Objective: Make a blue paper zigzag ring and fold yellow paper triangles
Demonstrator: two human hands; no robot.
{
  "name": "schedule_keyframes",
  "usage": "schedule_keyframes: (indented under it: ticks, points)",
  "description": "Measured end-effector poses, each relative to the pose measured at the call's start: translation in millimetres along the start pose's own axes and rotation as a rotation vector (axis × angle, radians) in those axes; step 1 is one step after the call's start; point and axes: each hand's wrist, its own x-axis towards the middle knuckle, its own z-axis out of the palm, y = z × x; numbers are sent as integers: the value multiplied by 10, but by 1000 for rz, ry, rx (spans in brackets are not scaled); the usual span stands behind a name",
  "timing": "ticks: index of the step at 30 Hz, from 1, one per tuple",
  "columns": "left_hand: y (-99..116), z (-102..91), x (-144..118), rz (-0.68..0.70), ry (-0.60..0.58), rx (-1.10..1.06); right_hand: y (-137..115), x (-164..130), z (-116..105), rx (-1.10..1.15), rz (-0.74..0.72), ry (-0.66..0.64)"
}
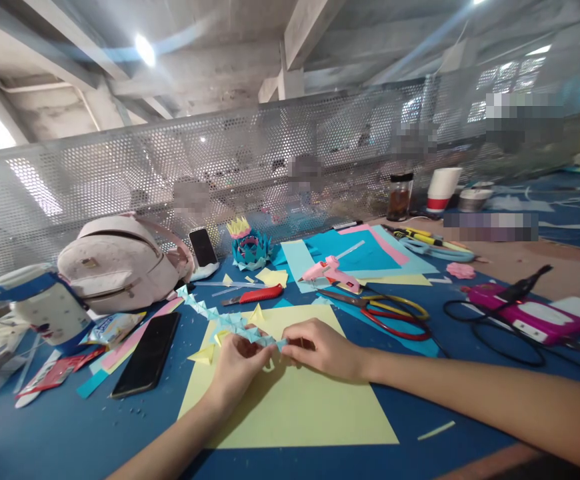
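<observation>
A long light-blue strip of folded paper (220, 317) runs from the upper left down to my two hands. My left hand (240, 360) is closed around its lower part, thumb on top. At the near end of the strip, my right hand (320, 347) pinches the paper with thumb and forefinger. Both hands are over a pale yellow sheet of paper (290, 413) on the blue table. Small yellow folded triangles (203, 355) lie beside my left hand. The fingertips partly hide the strip's end.
Behind the sheet lie a red utility knife (260, 295), a pink glue gun (327, 270) and red-and-yellow-handled scissors (395, 317). A phone (147, 353), a tumbler (47, 307) and a backpack (120, 263) stand left. A paper crown (250, 250) sits at the back; a magenta power strip (530, 313) lies right.
</observation>
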Motion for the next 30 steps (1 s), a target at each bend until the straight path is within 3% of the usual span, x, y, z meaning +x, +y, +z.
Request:
schedule_keyframes:
  ticks: [6,14,20,23,26,30]
  points:
    - [-44,0,-12,23,-40,-50,-10,-2,4,3,15,-4]
    - [-39,4,-20,78,-216,-91,10,-5,8,37,42,24]
    - [-13,8,-30,10,-125,-60,35,7,-15,33,27,-30]
    - [-30,-11,-22,17,-51,-43,90,42,-143,-208,-89,-7]
    - [-54,-26,-3,36,1,-21,190,96,-369,-599,-222,52]
    - [-65,-30,3,118,-7,-74,354,146,-632,-1009,-120,143]
